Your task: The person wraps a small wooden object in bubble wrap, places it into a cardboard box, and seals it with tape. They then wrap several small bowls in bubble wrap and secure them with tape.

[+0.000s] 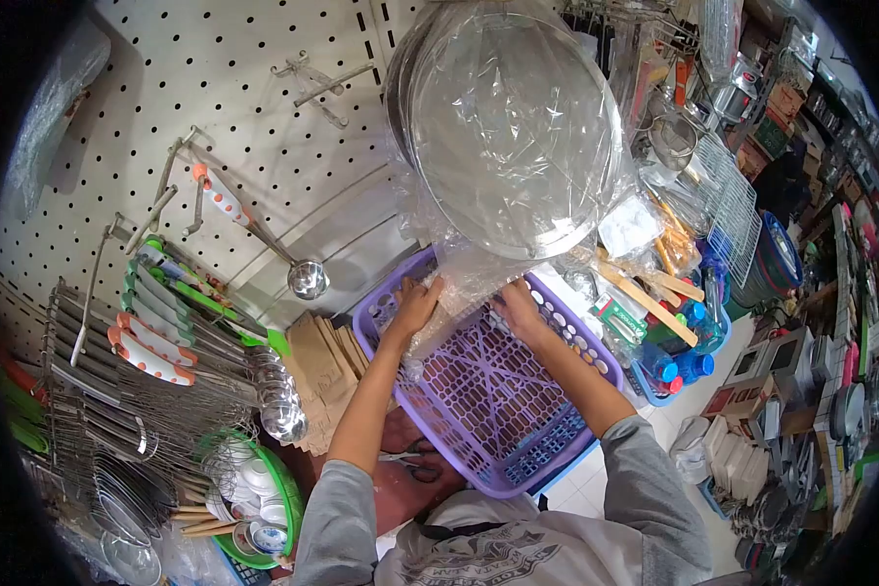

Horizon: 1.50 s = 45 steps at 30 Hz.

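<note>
A purple plastic basket (488, 376) with a lattice bottom sits in front of my body. Crumpled clear plastic wrap (451, 303) lies over its far end. My left hand (413, 311) is closed at the left edge of this wrap, thumb and fingers pinching it. Inside the far right part of the basket, my right hand (518, 307) has its fingers curled down; what they grip is hidden. Just above both hands hang large round mesh strainers (513, 137) in clear plastic, against the pegboard.
Ladles (308, 278) and other utensils hang on pegboard hooks at left. A green basket (293, 488) of whisks and bowls stands below them. Scissors (420, 464) lie beside the purple basket. To the right are a blue bin (718, 332) with bottles and crowded shelves (830, 391).
</note>
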Available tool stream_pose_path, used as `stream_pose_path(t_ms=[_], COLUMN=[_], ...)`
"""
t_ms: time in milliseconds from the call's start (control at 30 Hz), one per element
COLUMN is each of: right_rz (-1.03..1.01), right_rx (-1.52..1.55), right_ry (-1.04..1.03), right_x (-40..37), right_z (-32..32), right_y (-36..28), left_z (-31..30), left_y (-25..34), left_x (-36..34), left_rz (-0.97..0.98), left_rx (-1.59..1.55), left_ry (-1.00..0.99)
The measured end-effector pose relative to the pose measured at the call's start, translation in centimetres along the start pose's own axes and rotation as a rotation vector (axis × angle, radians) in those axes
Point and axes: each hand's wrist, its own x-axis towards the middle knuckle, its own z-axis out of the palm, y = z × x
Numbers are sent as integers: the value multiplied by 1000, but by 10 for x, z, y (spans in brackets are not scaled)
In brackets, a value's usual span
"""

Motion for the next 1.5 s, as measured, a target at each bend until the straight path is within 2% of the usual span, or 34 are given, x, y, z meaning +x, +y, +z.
stream_pose_path(t_ms=[167,233,433,533,633,733,833,933,1067,1167,1267,1367,1500], right_rz=[-3,11,69,49,103,242,251,211,169,130,113,97,101], right_rx=[-49,-44,163,221,365,365,269,99,-4,-37,-55,-84,-87], right_ry=[83,89,178,157,343,216,1,-26,45,90,102,108,64], right_x=[-3,-3,-16,-10,-15,-1,-1,-7,-4,-10,-11,-14,-6], right_z=[15,15,18,16,30,1,-9,-2,6,14,16,19,13], right_y=[1,1,5,9,8,25,19,8,9,3,2,0,11], left_z=[-10,-6,-7,-6,-5,-3,-4,-12,-18,-16,-17,-25,-20], left_y=[24,16,19,14,14,11,13,24,30,26,26,41,19], left_x=[-17,-11,-9,-5,-5,-4,-5,-13,-23,-30,-36,-49,-44], left_rz=[-37,-71,-120,-119,-116,-128,-154,-169,-228,-30,34,140,220], left_rx=[-128,-97,-57,-69,-94,-62,-81,-90,-42,-5,129,410,468], left_ry=[27,14,-53,-62,-52,-76,-97,-134,-167,-117,-46,-7,48])
